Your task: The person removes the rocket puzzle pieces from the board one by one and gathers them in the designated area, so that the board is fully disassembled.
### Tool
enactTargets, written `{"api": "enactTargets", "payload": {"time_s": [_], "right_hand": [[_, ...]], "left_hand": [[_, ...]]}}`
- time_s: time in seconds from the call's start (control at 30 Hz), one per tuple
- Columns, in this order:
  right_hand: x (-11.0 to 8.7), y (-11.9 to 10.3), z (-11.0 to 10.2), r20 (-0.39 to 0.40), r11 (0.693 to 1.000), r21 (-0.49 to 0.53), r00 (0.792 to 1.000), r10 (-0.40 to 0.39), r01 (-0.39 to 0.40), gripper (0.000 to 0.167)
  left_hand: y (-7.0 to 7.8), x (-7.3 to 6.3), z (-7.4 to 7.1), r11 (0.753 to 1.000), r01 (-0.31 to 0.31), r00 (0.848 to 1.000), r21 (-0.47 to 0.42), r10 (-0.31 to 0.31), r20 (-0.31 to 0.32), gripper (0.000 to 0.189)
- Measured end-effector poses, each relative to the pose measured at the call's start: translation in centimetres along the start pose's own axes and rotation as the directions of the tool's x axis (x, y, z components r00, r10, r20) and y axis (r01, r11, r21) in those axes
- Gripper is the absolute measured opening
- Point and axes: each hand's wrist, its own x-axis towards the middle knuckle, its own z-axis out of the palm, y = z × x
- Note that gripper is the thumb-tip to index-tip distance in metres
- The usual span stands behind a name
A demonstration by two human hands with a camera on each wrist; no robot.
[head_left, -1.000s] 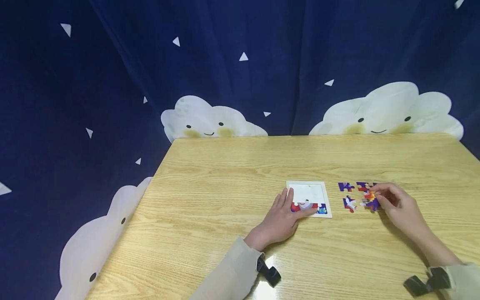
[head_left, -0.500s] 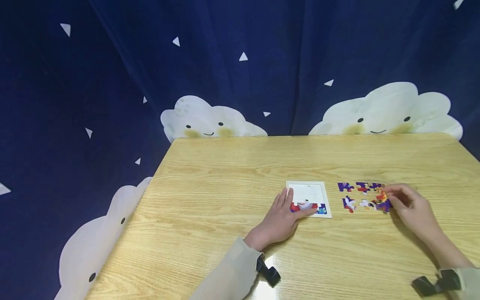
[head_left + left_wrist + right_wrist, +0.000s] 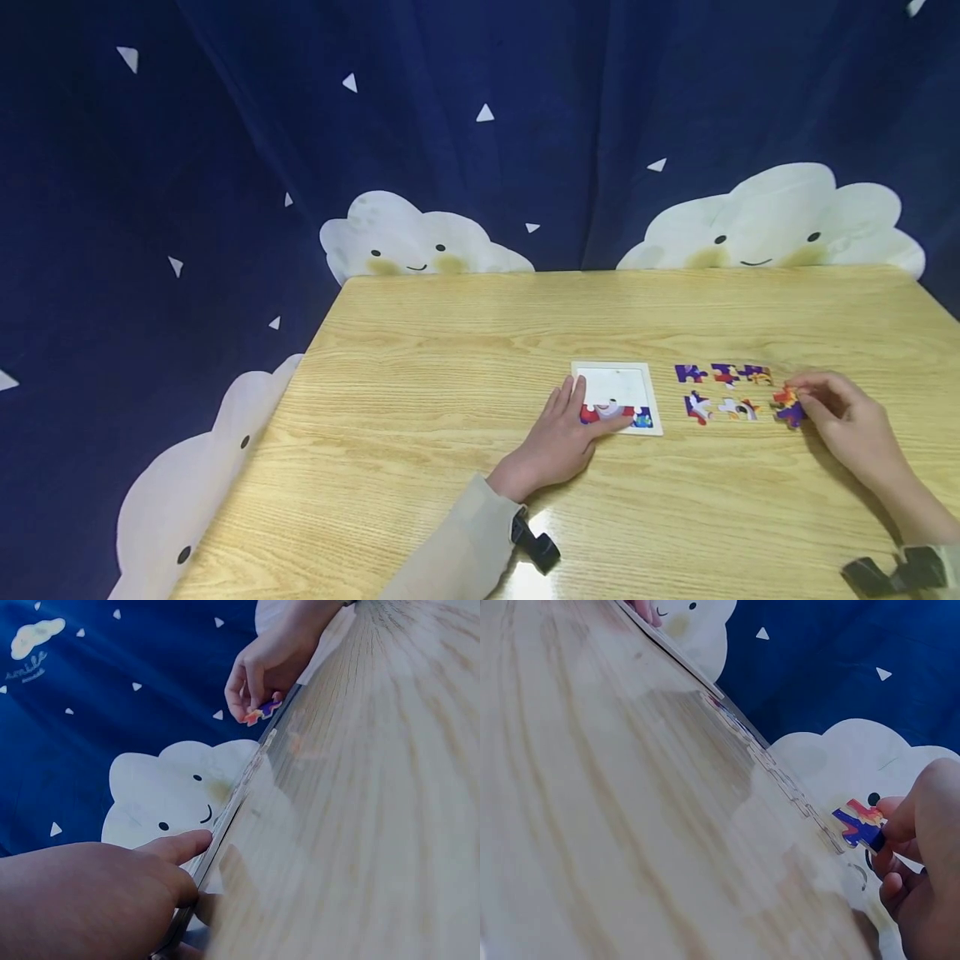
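A: Our right hand (image 3: 855, 421), nearly closed, pinches one puzzle piece (image 3: 788, 407) right of the frame (image 3: 617, 385)!
B: Our left hand (image 3: 551, 440), spread, rests on that single frame; we count five loose pieces (image 3: 697, 408) just right of it.

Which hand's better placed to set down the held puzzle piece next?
Right, I'd say: the right hand pinches that puzzle piece, near the loose pieces. The left hand rests on the white tray, probably more useful steadying it.

Your puzzle piece (image 3: 859, 823) looks smooth; your table (image 3: 450, 333), glossy grained wood; your sleeve (image 3: 465, 533), matt cloth; the backdrop (image 3: 420, 150), creased cloth.
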Motion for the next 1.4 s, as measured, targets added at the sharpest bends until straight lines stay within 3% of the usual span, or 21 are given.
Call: {"api": "enactTargets", "payload": {"time_s": [0.83, 1.4], "right_hand": [[0.10, 0.06, -0.02, 0.015, 1.000, -0.010, 1.000, -0.015, 0.015, 0.015], [0.26, 0.58, 0.30, 0.063, 0.982, -0.152, 0.992, -0.106, 0.115, 0.013]], "left_hand": [[-0.04, -0.03, -0.03, 1.000, -0.004, 1.000, -0.002, 0.004, -0.006, 0.054], [-0.09, -0.09, -0.09, 1.000, -0.008, 1.000, -0.022, 0.007, -0.022, 0.053]]}}
